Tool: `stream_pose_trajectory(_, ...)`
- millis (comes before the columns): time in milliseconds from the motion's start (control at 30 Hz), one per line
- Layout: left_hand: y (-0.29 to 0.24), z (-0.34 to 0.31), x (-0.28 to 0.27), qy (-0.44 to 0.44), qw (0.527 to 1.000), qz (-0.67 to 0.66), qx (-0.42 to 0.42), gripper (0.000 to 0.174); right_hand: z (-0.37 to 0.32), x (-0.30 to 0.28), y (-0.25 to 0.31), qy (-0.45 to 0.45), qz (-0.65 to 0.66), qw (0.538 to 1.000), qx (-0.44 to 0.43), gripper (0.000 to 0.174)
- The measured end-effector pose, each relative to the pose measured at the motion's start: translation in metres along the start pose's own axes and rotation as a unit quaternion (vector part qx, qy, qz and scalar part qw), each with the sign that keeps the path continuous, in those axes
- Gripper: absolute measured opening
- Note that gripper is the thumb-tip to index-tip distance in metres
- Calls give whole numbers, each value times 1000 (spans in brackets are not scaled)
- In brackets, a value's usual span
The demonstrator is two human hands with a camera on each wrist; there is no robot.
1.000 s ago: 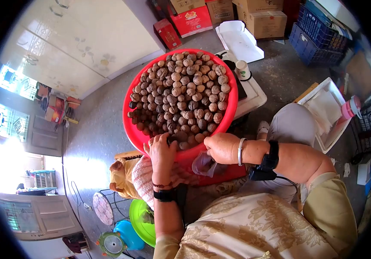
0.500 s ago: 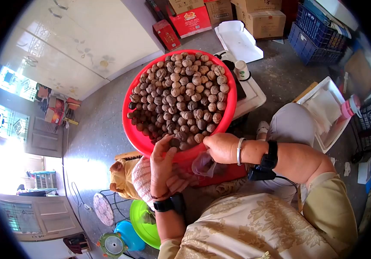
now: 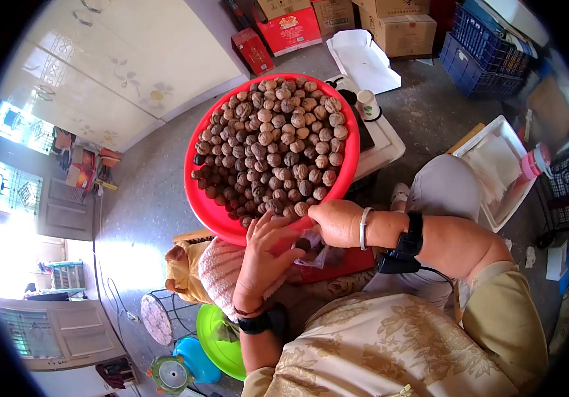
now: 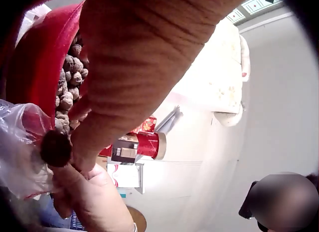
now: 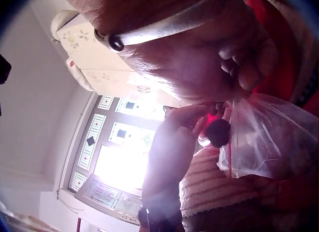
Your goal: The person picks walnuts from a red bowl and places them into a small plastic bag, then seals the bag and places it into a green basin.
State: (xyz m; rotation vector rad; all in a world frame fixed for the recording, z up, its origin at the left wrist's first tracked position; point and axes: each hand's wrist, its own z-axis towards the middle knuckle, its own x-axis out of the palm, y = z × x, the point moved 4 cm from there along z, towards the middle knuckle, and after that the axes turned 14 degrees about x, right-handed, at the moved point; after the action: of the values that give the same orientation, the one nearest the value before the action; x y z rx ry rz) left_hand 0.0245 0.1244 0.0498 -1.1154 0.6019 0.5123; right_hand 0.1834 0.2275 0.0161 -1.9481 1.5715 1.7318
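A large red basin (image 3: 195, 198) heaped with brown walnuts (image 3: 264, 139) stands in front of the person. At its near rim the right hand (image 3: 337, 223) grips the edge of a clear plastic bag (image 5: 269, 137), which hangs below the fingers. The left hand (image 3: 264, 261) is beside the bag's mouth, a dark walnut (image 3: 303, 245) between its thumb and fingertips. In the left wrist view, this walnut (image 4: 56, 148) overlaps the bag's edge. The right wrist view shows the left hand (image 5: 172, 142) reaching to the bag from the other side.
A pink striped towel (image 3: 221, 268) and a yellow plush cloth (image 3: 188, 274) lie left of the hands. Beyond the basin are a white stand (image 3: 383, 149) with a cup (image 3: 367, 104), cardboard boxes (image 3: 406, 36) and blue crates (image 3: 473, 73). A green basin (image 3: 215, 351) is at lower left.
The left hand has picked a walnut from the basin's near edge and brought it back and right to the bag's mouth. The right hand stays at the rim, holding the bag.
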Motion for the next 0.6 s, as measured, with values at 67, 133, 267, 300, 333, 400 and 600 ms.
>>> stream_pose_trajectory(67, -5, 3, 2, -10, 1000, 18, -8, 32, 0, -3, 1, 12, 1, 1000, 7, 33)
stream_pose_trajectory(133, 6, 4, -2, -41, 997, 55, -21, 31, 0, 1, 0, -13, 16, 1000, 2, 23)
stream_pose_trajectory(267, 32, 7, -9, -116, 977, 175, -46, 28, 1, 3, -3, -47, 24, 999, -7, 18)
stream_pose_trajectory(300, 35, 9, -9, -109, 972, 203, -36, 30, 0, 4, -2, -49, 24, 998, -7, 18)
stream_pose_trajectory(333, 42, 10, -7, -109, 972, 204, -34, 30, 0, 4, -3, -51, 33, 998, -6, 17)
stream_pose_trajectory(400, 57, 12, -2, -88, 966, 231, -73, 34, -1, 3, -3, -53, 42, 998, -3, 17)
stream_pose_trajectory(600, 79, 17, 11, -36, 948, 296, -111, 43, 0, 3, -3, -41, 43, 998, -23, 16)
